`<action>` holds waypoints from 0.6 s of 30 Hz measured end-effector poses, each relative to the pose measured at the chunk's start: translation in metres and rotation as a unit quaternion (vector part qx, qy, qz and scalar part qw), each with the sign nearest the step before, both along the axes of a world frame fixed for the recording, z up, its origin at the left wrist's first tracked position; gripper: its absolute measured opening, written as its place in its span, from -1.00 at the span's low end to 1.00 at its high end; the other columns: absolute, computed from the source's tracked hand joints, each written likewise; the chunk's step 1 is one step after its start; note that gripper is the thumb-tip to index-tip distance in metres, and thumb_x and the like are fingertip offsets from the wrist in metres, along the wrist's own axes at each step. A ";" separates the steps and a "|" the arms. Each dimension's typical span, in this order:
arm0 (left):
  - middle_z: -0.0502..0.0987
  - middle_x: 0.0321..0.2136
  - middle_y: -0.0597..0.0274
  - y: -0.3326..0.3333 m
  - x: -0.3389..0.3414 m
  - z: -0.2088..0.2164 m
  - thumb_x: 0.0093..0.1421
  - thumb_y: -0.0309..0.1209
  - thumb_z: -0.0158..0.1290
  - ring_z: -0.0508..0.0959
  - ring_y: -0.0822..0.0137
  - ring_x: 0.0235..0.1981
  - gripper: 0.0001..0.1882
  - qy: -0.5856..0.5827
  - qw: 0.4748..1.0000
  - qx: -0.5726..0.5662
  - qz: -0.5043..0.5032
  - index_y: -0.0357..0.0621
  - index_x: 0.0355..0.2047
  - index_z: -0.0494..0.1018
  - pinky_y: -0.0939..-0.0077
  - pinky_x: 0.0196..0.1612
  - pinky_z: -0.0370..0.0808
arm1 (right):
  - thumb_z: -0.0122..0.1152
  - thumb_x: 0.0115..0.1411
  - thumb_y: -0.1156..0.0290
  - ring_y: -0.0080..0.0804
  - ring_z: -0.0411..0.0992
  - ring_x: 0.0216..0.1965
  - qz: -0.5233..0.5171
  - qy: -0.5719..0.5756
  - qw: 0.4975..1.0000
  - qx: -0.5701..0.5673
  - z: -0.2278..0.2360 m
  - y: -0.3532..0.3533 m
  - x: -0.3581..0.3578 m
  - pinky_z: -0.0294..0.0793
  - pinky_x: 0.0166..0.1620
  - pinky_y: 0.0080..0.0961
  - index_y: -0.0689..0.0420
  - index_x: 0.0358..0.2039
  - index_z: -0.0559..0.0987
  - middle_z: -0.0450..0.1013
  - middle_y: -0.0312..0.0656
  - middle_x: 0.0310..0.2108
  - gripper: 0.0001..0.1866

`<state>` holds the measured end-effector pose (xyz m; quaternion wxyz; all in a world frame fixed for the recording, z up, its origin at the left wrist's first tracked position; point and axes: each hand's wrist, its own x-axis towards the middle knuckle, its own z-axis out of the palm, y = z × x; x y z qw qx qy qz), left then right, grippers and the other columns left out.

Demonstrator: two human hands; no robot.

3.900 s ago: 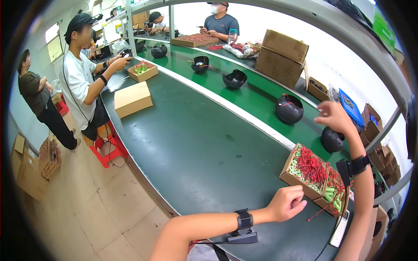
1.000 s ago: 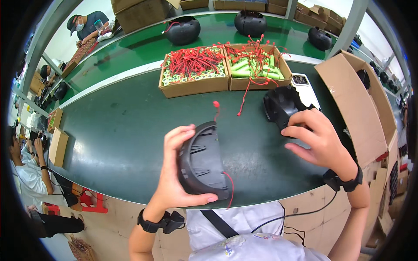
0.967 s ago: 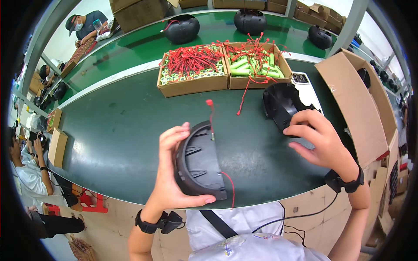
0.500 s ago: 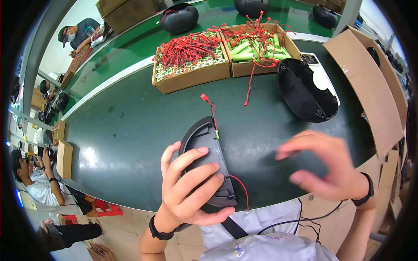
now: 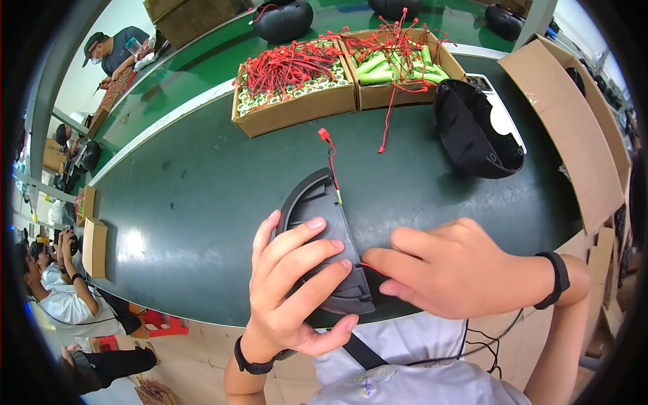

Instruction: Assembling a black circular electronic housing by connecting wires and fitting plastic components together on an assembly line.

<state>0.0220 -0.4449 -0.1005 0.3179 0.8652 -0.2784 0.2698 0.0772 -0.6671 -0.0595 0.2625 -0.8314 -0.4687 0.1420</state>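
Note:
My left hand (image 5: 297,283) lies over a black half-round plastic housing (image 5: 313,212), with its fingers curled across the face and the thumb at the near end. From the far end of the housing a red lead with a connector (image 5: 325,136) sticks out over the table, beside a bit of green. A thin red wire (image 5: 371,268) leaves the straight edge on the right. There my right hand (image 5: 439,270) closes its index finger and thumb around this wire. The fingertips are partly hidden, and the housing's underside is out of sight.
Two cardboard boxes hold green battery cells with red leads, one on the left (image 5: 297,115) and one on the right (image 5: 398,98). A black shell (image 5: 472,138) leans on a white-edged panel (image 5: 509,128). A large carton (image 5: 567,135) stands at right. Other people work at left.
My right hand has moved left and down from above the table to the red wire, and its fingers have closed on it. My left hand stays on the housing.

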 end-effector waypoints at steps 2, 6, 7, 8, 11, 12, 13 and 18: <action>0.56 -0.24 0.13 -0.001 0.000 0.001 -0.29 -0.12 0.21 0.50 0.00 -0.04 -0.51 0.006 1.000 -0.009 -0.003 -0.16 -0.34 0.59 -0.19 0.16 0.15 | 0.18 -0.03 0.34 -0.46 0.31 -0.53 0.035 -0.285 0.957 0.036 -0.003 0.000 0.007 0.26 -0.50 -0.52 0.14 -0.45 0.49 0.21 -0.30 -0.55 -0.84; 0.56 -0.26 0.14 0.001 0.000 0.006 -0.25 -0.11 0.19 0.50 0.02 -0.05 -0.51 0.026 1.000 -0.012 -0.014 -0.17 -0.32 0.60 -0.13 0.14 0.17 | 0.22 -0.05 0.25 -0.49 0.20 -0.55 0.066 -0.336 0.938 0.044 0.006 0.003 0.020 0.23 -0.40 -0.53 0.03 -0.41 0.55 0.16 -0.38 -0.55 -0.81; 0.56 -0.26 0.14 0.003 0.001 0.008 -0.25 -0.11 0.19 0.50 0.02 -0.05 -0.51 0.027 0.999 -0.013 -0.011 -0.17 -0.32 0.60 -0.13 0.14 0.17 | 0.23 -0.09 0.26 -0.47 0.21 -0.52 0.082 -0.317 0.943 0.065 0.009 0.006 0.023 0.24 -0.35 -0.48 0.04 -0.47 0.53 0.15 -0.37 -0.55 -0.82; 0.56 -0.28 0.14 0.004 0.002 0.011 -0.20 -0.12 0.17 0.51 0.02 -0.07 -0.51 0.037 0.999 -0.011 -0.022 -0.19 -0.30 0.60 -0.09 0.10 0.19 | 0.25 -0.13 0.27 -0.44 0.22 -0.50 0.098 -0.297 0.946 0.085 0.011 0.009 0.026 0.25 -0.29 -0.43 0.05 -0.54 0.51 0.15 -0.36 -0.55 -0.83; 0.55 -0.34 0.14 0.011 0.008 0.014 -0.13 -0.13 0.14 0.51 0.04 -0.11 -0.53 0.059 0.997 -0.027 -0.040 -0.23 -0.27 0.59 0.00 0.02 0.23 | 0.30 -0.14 0.31 -0.43 0.24 -0.49 0.135 -0.272 0.948 0.092 0.022 0.018 0.037 0.26 -0.26 -0.40 0.09 -0.60 0.46 0.19 -0.33 -0.57 -0.80; 0.55 -0.37 0.15 0.012 0.011 0.015 -0.09 -0.14 0.12 0.51 0.04 -0.14 -0.53 0.071 0.995 -0.043 -0.048 -0.25 -0.26 0.58 0.03 -0.02 0.25 | 0.30 -0.14 0.31 -0.43 0.24 -0.49 0.136 -0.272 0.948 0.092 0.027 0.020 0.038 0.26 -0.26 -0.40 0.09 -0.60 0.46 0.19 -0.33 -0.57 -0.80; 0.53 -0.42 0.15 0.012 0.014 0.017 -0.07 -0.23 0.13 0.51 0.05 -0.17 -0.59 0.063 0.995 -0.054 -0.062 -0.29 -0.27 0.56 0.12 -0.10 0.28 | 0.31 -0.10 0.34 -0.40 0.25 -0.50 0.156 -0.227 0.960 0.051 0.033 0.022 0.038 0.26 -0.26 -0.40 0.11 -0.61 0.45 0.22 -0.32 -0.58 -0.80; 0.52 -0.42 0.13 0.016 0.019 0.017 -0.14 -0.38 0.18 0.51 0.03 -0.17 -0.68 0.067 0.993 -0.045 -0.085 -0.29 -0.33 0.54 0.18 -0.12 0.30 | 0.24 0.07 0.41 -0.27 0.32 -0.51 0.163 -0.149 0.975 0.003 0.007 0.020 0.044 0.29 -0.27 -0.36 0.15 -0.60 0.46 0.32 -0.24 -0.63 -0.81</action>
